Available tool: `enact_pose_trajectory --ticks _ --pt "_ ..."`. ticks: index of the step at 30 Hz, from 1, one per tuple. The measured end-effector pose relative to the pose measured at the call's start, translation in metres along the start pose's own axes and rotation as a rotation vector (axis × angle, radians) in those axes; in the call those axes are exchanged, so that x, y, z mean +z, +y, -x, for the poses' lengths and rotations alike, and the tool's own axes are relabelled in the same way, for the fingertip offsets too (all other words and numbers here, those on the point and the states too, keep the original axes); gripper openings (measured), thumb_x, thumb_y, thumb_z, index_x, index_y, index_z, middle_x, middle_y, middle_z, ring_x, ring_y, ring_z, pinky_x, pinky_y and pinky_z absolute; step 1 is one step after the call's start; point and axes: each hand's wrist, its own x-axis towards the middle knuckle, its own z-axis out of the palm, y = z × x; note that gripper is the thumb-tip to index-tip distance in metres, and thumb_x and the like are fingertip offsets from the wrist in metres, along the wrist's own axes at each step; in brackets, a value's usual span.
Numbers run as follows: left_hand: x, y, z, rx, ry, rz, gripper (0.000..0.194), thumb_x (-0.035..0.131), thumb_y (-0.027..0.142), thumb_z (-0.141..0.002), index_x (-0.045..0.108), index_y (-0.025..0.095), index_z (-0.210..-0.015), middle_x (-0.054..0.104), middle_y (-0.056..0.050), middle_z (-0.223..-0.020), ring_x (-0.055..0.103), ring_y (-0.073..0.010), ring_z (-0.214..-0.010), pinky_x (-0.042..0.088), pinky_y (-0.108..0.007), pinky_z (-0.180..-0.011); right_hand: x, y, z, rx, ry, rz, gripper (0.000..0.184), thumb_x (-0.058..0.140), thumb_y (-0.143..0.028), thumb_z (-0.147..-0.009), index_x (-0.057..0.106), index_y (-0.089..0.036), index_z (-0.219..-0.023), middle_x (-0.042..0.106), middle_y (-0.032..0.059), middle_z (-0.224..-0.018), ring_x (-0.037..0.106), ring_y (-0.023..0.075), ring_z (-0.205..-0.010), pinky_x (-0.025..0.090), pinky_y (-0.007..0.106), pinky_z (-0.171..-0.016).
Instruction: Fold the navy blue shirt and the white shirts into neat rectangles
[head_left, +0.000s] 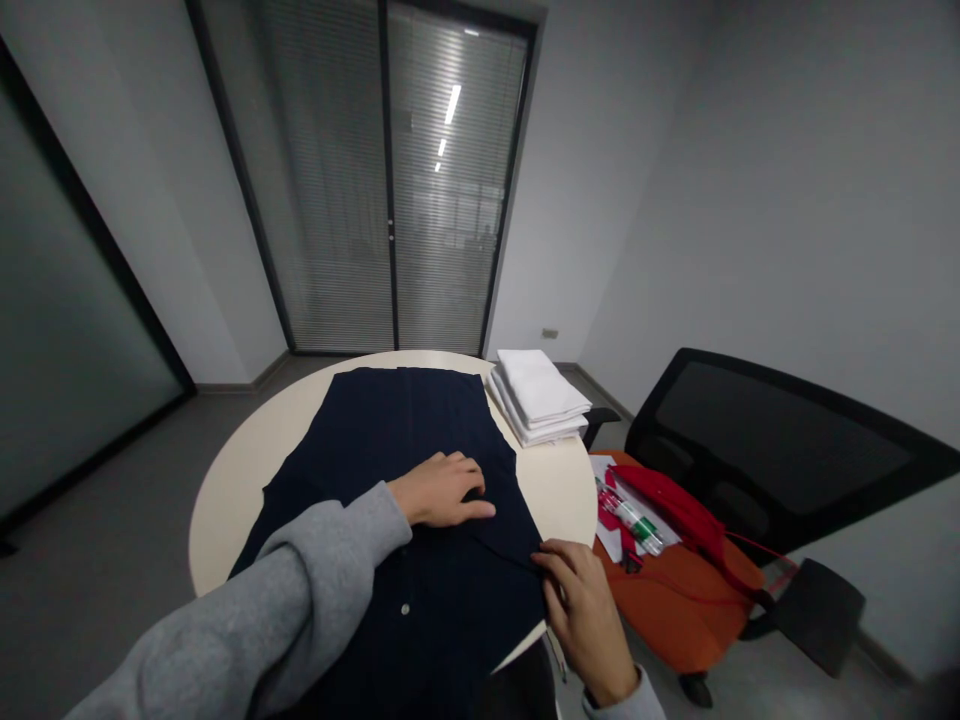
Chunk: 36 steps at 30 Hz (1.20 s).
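Note:
A dark navy shirt (420, 420) lies spread over a round cream-coloured table (225, 500), its lower part hanging toward me past the near edge. One pale button (405, 609) shows on its front. My left hand (446, 490) rests palm down on the middle of the cloth, thumb held apart and fingers slightly bent. At the garment's right edge, my right hand (585, 605) pinches the fabric between thumb and fingers. A small crease runs across the cloth between the two hands.
A stack of folded white cloths (540, 395) sits at the table's back right. Close on the right stands an orange-seated chair (675, 620) with a black mesh back, carrying a red bag (667, 505) and a clear plastic bottle (637, 525). Blinds-covered glass doors (337, 200) are behind.

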Motion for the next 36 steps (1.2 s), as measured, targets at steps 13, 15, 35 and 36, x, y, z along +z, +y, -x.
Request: enact_pose_trajectory --ticks 13,15,35,36 --pt "0.046 -0.021 -0.141 -0.388 -0.032 0.316 0.045 0.065 0.057 -0.09 0.072 0.017 -0.071 0.07 -0.004 -0.071 0.066 -0.0198 -0.073 0.047 -0.028 -0.067 0.018 -0.002 0.012 0.147 0.179 -0.104 0.026 0.05 -0.011 -0.095 0.069 -0.025 -0.105 0.072 0.0068 -0.11 0.066 0.0253 -0.106 0.054 0.045 -0.093" --pt "0.053 -0.021 -0.144 -0.388 0.015 0.345 0.047 0.059 0.056 -0.095 0.073 0.016 -0.075 0.07 -0.003 -0.072 0.065 -0.0182 -0.071 0.045 -0.027 -0.063 0.025 -0.002 0.017 0.157 0.318 -0.112 0.024 0.049 -0.011 -0.095 0.068 -0.025 -0.1 0.072 0.0067 -0.106 0.067 0.0252 -0.106 0.055 0.045 -0.094" --pt "0.083 -0.011 -0.134 -0.306 0.229 0.291 0.017 0.056 0.04 -0.102 0.064 0.028 -0.111 0.08 0.005 -0.1 0.071 -0.0174 -0.101 0.037 -0.034 -0.093 0.011 0.002 0.023 0.481 0.223 0.027 0.01 0.051 -0.026 -0.094 0.057 -0.026 -0.086 0.064 0.0033 -0.078 0.061 0.0251 -0.074 0.042 0.036 -0.069" --pt "0.083 -0.01 -0.134 -0.303 0.234 0.28 0.017 0.055 0.038 -0.102 0.064 0.027 -0.112 0.08 0.004 -0.1 0.071 -0.0181 -0.102 0.037 -0.034 -0.093 0.009 -0.001 0.023 0.447 0.24 0.06 0.009 0.051 -0.024 -0.093 0.056 -0.026 -0.086 0.064 0.0041 -0.08 0.061 0.0257 -0.077 0.043 0.038 -0.072"
